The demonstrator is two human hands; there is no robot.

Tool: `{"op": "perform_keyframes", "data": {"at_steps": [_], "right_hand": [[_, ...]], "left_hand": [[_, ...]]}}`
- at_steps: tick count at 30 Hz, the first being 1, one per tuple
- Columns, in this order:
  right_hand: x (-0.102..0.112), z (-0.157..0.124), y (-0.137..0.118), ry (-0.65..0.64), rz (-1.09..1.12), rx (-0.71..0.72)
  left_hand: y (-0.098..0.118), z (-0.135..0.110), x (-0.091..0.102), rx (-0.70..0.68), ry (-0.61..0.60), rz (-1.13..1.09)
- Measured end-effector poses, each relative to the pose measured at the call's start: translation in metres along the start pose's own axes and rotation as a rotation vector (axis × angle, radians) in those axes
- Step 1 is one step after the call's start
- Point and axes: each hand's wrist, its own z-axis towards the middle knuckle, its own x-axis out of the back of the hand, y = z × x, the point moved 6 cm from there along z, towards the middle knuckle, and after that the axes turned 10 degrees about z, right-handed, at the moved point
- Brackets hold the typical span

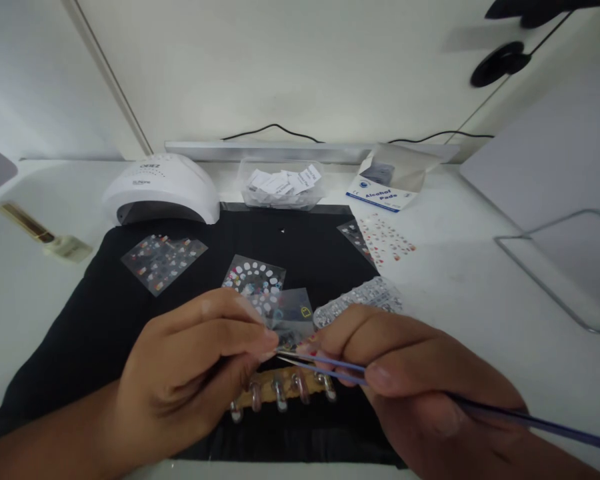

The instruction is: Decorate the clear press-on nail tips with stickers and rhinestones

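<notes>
My left hand (195, 367) is closed in a pinch at the lower edge of a clear sticker sheet (296, 305) with a small yellow print. My right hand (420, 380) grips blue-purple tweezers (337, 365). Their tips, slightly apart, meet the sheet's edge close to my left fingertips; whether they hold a sticker is too small to tell. Below lies a tan strip (267, 385) bearing several glossy false nails (280, 393), partly covered by my left hand. Behind the held sheet, another sticker sheet (254, 273) with white ovals rests on the black mat (300, 243).
A white nail lamp (163, 190) stands at back left, near a polish bottle (65, 247). Further sticker sheets (165, 261) (387, 240) lie on both sides. A rhinestone case (365, 300), a tub of packets (280, 187) and an alcohol pads box (385, 183) stand beyond.
</notes>
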Motion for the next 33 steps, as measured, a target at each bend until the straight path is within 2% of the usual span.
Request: {"op": "perform_keyframes", "data": {"at_steps": [6, 12, 33], "right_hand": [[0.0005, -0.0014, 0.0018, 0.051, 0.03, 0.008], [-0.0011, 0.0012, 0.0018, 0.017, 0.039, -0.002], [0.0007, 0.0007, 0.0005, 0.063, 0.067, -0.004]], "left_hand": [[-0.0011, -0.0002, -0.0012, 0.014, -0.007, -0.026], [-0.0005, -0.0003, -0.0002, 0.019, -0.02, -0.039], [-0.0003, 0.0017, -0.0007, 0.014, -0.028, -0.044]]}}
